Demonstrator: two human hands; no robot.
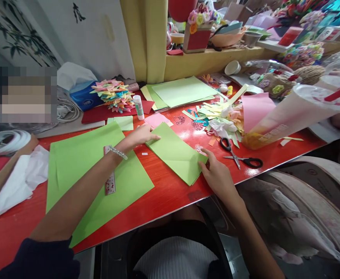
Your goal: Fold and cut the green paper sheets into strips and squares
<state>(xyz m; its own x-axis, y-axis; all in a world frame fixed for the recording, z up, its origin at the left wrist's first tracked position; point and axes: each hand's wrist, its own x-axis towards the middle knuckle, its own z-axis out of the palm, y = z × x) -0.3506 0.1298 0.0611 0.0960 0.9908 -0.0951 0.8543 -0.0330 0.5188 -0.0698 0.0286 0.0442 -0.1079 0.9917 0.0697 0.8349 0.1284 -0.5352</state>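
A piece of light green paper (pixel 177 153), apparently folded in layers, lies at an angle on the red table in front of me. My left hand (pixel 141 135) is at its far left corner, the thumb on top and the other fingers partly hidden. At its right corner, my right hand (pixel 216 168) pinches the edge between thumb and fingers. Under my left forearm is a larger green sheet (pixel 85 162), with a patterned ruler (pixel 110 185) on it. Black-handled scissors (pixel 239 158) lie spread to the right of my right hand.
A glue stick (pixel 138 107) stands behind my left hand, near a pile of colourful folded paper pieces (pixel 116 97). Paper scraps (pixel 225 120) and a large plastic drink cup (pixel 286 116) are on the right. Past the table's front edge sits a pale bag (pixel 297 209).
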